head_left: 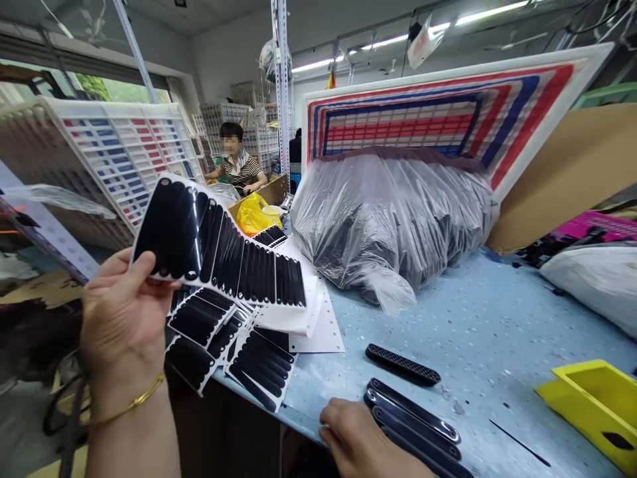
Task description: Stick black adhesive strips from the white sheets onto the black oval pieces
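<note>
My left hand (124, 305) pinches the near end of a long white-backed sheet of glossy black strip stickers (219, 245), raised above the table and curving away to the right. Beneath it lie several more sticker sheets (261, 362), overlapping, some jutting past the table edge. At the front edge, my right hand (355, 431) is closed with curled fingers; whatever it may hold is hidden. Just right of it, several long black rounded plastic pieces (413, 408) lie side by side. A similar black piece with a textured mesh face (402, 364) rests behind them.
A clear plastic bag of dark items (393, 226) spills from a tilted white crate (552, 113) on the blue table (478, 318). A yellow bin (597, 405) and thin black stick (520, 443) are at right. A person (241, 162) sits beyond, near a yellow bag (257, 214).
</note>
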Demonstrator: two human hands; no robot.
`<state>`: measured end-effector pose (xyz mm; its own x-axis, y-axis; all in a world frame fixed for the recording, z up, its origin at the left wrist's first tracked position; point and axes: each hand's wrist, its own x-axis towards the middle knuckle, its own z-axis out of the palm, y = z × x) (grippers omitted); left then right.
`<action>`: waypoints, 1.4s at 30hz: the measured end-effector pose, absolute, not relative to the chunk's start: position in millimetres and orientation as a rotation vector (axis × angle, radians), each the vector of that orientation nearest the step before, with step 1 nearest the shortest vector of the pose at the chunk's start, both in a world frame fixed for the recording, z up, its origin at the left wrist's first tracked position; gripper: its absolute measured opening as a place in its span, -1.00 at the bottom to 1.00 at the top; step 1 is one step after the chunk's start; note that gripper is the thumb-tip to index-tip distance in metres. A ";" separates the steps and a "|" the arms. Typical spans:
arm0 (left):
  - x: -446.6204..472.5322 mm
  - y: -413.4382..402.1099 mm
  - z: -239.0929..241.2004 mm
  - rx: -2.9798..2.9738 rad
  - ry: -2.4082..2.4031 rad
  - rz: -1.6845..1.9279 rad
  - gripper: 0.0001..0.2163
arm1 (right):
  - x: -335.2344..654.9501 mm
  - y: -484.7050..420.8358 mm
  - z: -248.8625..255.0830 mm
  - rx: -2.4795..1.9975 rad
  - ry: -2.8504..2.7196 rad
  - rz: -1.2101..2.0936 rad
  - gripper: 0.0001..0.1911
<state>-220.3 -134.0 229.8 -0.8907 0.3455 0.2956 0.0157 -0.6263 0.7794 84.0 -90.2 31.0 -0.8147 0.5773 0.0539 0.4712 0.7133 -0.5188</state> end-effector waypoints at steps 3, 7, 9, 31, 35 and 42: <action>-220.7 -109.6 239.0 0.793 1.144 2.532 -0.87 | 69.1 -89.7 33.9 -0.845 -2.754 0.721 -0.83; -225.1 -79.2 241.1 0.860 0.963 2.461 -0.85 | 53.8 -77.6 49.4 -0.946 -2.816 0.669 -0.82; -229.5 -64.5 239.0 0.867 0.865 2.422 -0.86 | 52.5 -73.2 51.9 -0.924 -2.803 0.658 -0.83; -151.6 -51.1 75.1 0.428 1.140 1.878 -0.72 | 65.7 -43.3 29.7 -0.999 -2.696 0.548 -0.81; -119.0 -90.6 8.7 0.247 1.300 1.706 -0.59 | 53.3 -26.6 19.1 -0.994 -2.486 0.706 -0.69; -108.0 -117.3 10.6 0.263 1.186 1.527 -0.47 | 28.9 -18.6 3.9 -0.990 -2.553 0.722 -0.62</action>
